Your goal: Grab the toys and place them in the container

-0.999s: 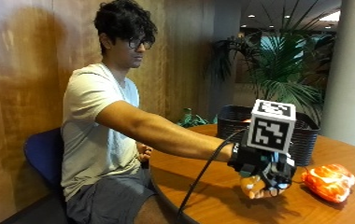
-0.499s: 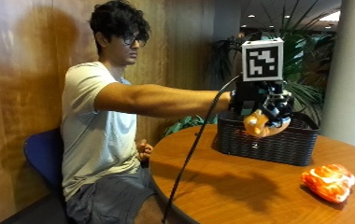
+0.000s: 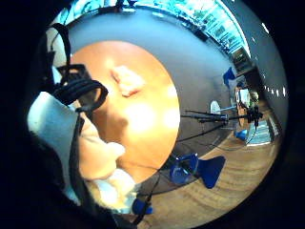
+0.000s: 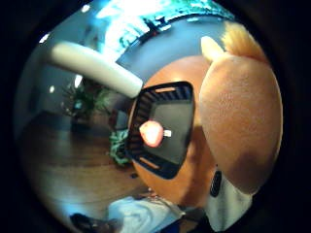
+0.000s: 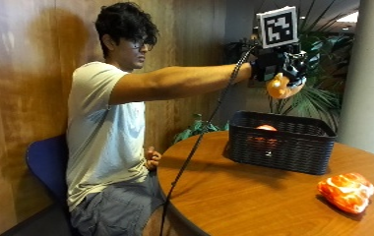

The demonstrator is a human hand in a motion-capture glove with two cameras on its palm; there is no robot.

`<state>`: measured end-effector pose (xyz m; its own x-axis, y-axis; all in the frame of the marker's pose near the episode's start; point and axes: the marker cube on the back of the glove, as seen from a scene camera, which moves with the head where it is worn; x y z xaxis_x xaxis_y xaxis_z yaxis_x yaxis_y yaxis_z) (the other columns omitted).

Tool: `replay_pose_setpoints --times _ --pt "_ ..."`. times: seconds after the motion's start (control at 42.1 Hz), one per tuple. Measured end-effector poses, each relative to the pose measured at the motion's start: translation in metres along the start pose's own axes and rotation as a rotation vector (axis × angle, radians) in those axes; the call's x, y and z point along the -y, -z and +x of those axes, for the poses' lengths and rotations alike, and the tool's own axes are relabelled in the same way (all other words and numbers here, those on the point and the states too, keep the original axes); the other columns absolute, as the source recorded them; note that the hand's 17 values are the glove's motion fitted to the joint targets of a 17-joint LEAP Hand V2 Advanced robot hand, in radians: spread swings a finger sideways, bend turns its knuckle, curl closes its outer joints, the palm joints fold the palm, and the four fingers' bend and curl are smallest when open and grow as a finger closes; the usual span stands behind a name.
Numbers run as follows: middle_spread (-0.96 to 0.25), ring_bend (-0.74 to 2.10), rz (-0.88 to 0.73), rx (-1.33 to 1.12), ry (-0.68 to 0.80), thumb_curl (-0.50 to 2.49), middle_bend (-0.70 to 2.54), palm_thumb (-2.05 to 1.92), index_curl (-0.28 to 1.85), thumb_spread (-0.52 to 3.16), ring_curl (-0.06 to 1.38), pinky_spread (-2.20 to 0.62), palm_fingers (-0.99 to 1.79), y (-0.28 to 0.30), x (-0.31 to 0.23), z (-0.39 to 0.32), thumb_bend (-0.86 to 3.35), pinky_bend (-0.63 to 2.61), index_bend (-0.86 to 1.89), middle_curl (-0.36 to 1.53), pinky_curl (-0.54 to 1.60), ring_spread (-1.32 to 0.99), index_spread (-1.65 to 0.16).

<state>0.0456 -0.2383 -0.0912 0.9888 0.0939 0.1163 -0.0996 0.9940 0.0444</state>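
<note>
A person is seated at a round wooden bench (image 5: 252,196), with the right arm stretched out level at shoulder height. The gloved right hand (image 5: 280,66) is held high above the black woven basket (image 5: 280,142), and its fingers are curled round an orange plush toy (image 5: 282,87), which hangs just under the palm, well clear of the basket's rim. In the thumb-side palm view this toy fills much of the picture, close against the palm, its rounded orange body and a tuft of paler fibres being visible. Beyond it, the basket is seen from above with its open mouth towards the hand, and a small pink-red toy (image 4: 151,133) lies on the basket floor. The same toy is seen from the outside view as a reddish shape just showing over the far rim.

The basket stands on the far part of the bench. A further orange-and-white plush toy (image 5: 346,191) lies on the bench at the right, nearer than the basket and apart from it; in the little-finger-side palm view it appears as a pale shape on the wood. The person's bare hand (image 5: 151,158) is held close to the body at the bench's left edge. A blue chair (image 5: 43,164) is behind the person.
</note>
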Motion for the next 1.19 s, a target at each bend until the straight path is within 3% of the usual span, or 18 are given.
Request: replay_pose_setpoints --times 0.262,0.666,0.951,1.189 --pt "-0.42 1.51 0.011 0.031 0.149 1.23 1.19 0.66 0.59 0.42 0.88 -0.37 0.28 0.002 0.023 -0.089 0.38 1.59 0.87 0.84 0.62 -0.60 -0.39" --pt "-0.40 1.51 -0.026 0.091 0.234 1.26 1.12 0.66 0.71 0.40 0.87 -0.37 0.16 -0.017 0.038 -0.190 0.34 1.65 0.77 0.93 0.60 -0.58 -0.37" --pt "-0.37 1.44 -0.028 0.124 0.238 1.24 1.00 0.66 0.73 0.46 0.85 -0.36 -0.03 -0.033 0.038 -0.206 0.29 1.61 0.59 0.93 0.56 -0.54 -0.35" --pt "-0.30 1.25 -0.092 0.044 0.221 1.18 0.80 0.46 0.64 0.80 0.77 -0.25 -0.13 -0.044 0.033 -0.193 0.22 1.48 0.37 0.85 0.48 -0.44 -0.33"
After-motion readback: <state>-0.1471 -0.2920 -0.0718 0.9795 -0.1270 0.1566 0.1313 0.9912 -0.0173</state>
